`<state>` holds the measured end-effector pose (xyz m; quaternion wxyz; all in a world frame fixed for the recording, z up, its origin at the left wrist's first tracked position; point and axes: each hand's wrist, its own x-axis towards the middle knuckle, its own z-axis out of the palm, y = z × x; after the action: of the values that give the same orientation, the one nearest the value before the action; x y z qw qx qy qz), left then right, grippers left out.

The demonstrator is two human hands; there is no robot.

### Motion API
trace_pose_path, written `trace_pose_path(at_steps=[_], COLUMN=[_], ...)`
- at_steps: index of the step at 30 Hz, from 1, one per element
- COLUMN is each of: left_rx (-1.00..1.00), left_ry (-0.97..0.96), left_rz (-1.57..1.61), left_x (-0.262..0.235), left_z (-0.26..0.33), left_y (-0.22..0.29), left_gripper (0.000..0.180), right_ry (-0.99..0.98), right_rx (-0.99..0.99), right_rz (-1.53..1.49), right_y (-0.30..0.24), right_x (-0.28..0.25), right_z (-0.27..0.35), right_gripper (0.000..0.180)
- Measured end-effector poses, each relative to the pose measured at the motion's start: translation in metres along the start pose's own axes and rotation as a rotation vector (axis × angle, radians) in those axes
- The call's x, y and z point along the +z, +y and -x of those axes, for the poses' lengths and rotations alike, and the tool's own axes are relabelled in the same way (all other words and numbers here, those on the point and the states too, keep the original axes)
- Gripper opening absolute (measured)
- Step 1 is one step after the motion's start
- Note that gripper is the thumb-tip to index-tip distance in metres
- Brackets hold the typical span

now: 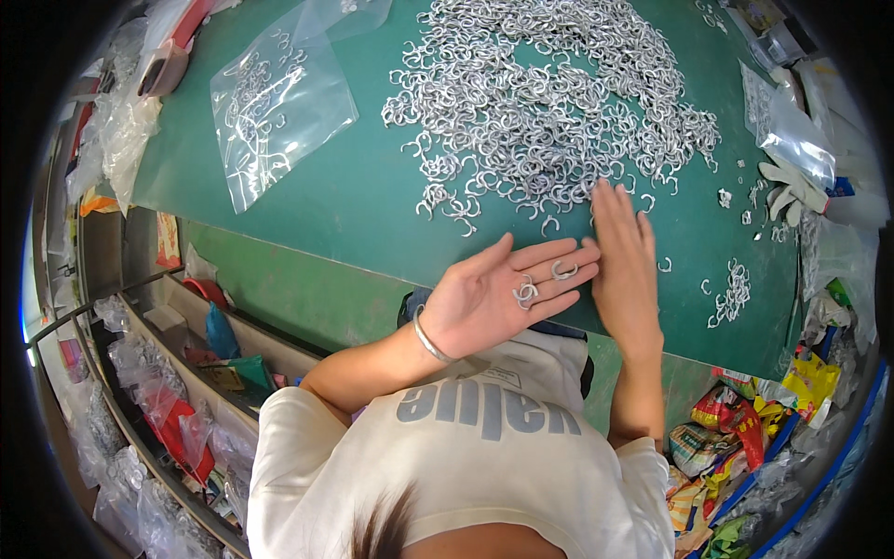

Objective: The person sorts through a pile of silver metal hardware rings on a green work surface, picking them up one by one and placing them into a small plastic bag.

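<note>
My left hand (503,289) lies palm up with its fingers stretched, holding a few silver C-shaped metal pieces (526,293) on its palm and fingers. A bracelet circles that wrist. Beside its fingertips, my right hand (622,252) is flat with its back showing and its fingers extended. Its fingertips reach the near edge of a large pile of the same C-shaped pieces (549,121) on the green tabletop (363,224). Whatever is under the right palm is hidden.
To the pile's left lies a clear plastic bag (279,102) with some pieces in it. A small heap (731,293) of pieces sits at the right. Farther right are a white glove (792,191) and plastic film. Shelves (177,326) with bags stand at the left; colourful packets (726,419) lie lower right.
</note>
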<state>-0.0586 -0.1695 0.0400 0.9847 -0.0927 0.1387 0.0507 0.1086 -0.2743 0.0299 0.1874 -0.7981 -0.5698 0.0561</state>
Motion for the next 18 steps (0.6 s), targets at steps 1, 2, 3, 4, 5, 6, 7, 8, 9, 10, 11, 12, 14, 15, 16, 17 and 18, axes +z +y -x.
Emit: trace_pose_path(at_steps=[1,2,3,4,5,6,7,8,9,10,11,12,14,15,16,17,18], left_rx=[0.007,0.014,0.022,0.023,0.024,0.030,0.033,0.040,-0.002,-0.046,-0.090,-0.079,-0.044,-0.015,0.005,0.026,0.019], left_ry=[0.000,0.000,0.002,0.005,0.009,-0.091,-0.194,-0.299,-0.282,-0.266,-0.250,-0.209,-0.118,0.031,0.181,0.332,0.272], left_rz=[-0.013,-0.026,0.000,0.027,0.055,0.061,0.065,0.067,0.077,0.091,0.106,0.084,0.035,-0.037,-0.110,-0.183,-0.286], left_x=[-0.001,-0.001,-0.001,0.000,0.001,-0.010,-0.031,-0.043,-0.052,-0.054,-0.055,-0.055,-0.040,-0.031,-0.008,0.004,-0.001], left_z=[0.001,0.002,0.003,0.003,0.003,0.002,-0.001,-0.004,-0.003,0.000,0.002,0.003,0.007,0.007,0.006,0.005,0.006], left_y=[0.001,0.003,0.004,0.006,0.007,0.007,0.007,0.008,0.008,0.010,0.011,0.012,0.013,0.012,0.009,0.008,0.006], left_gripper=[0.059,0.059,0.057,0.054,0.052,0.049,0.046,0.044,0.042,0.041,0.041,0.042,0.044,0.045,0.046,0.048,0.048], right_ry=[-0.052,-0.103,-0.117,-0.059,0.000,0.059,0.131,0.093,0.056,0.015,-0.015,0.009,0.053,0.095,0.106,0.116,0.125], right_rx=[0.000,0.000,0.014,0.018,0.022,0.026,0.067,0.041,0.014,-0.009,0.018,0.021,0.021,0.129,0.111,0.093,0.076], right_rz=[0.008,0.017,-0.003,-0.078,-0.152,-0.227,-0.216,-0.163,-0.110,-0.053,-0.117,-0.103,-0.089,-0.146,-0.159,-0.174,-0.189], right_y=[-0.005,-0.009,-0.007,-0.002,0.004,0.007,0.002,-0.002,-0.005,-0.007,-0.010,-0.006,0.006,0.009,0.007,0.002,-0.004], right_x=[-0.001,-0.003,-0.004,-0.005,-0.005,-0.005,-0.006,-0.002,0.003,0.004,0.001,-0.003,-0.005,-0.005,-0.004,-0.004,-0.004], right_z=[0.003,0.007,0.010,0.011,0.013,0.014,0.008,0.006,0.007,0.006,0.009,0.014,0.023,0.024,0.021,0.014,0.008], right_gripper=[0.045,0.045,0.048,0.049,0.050,0.051,0.050,0.048,0.047,0.046,0.043,0.043,0.043,0.039,0.038,0.037,0.035])
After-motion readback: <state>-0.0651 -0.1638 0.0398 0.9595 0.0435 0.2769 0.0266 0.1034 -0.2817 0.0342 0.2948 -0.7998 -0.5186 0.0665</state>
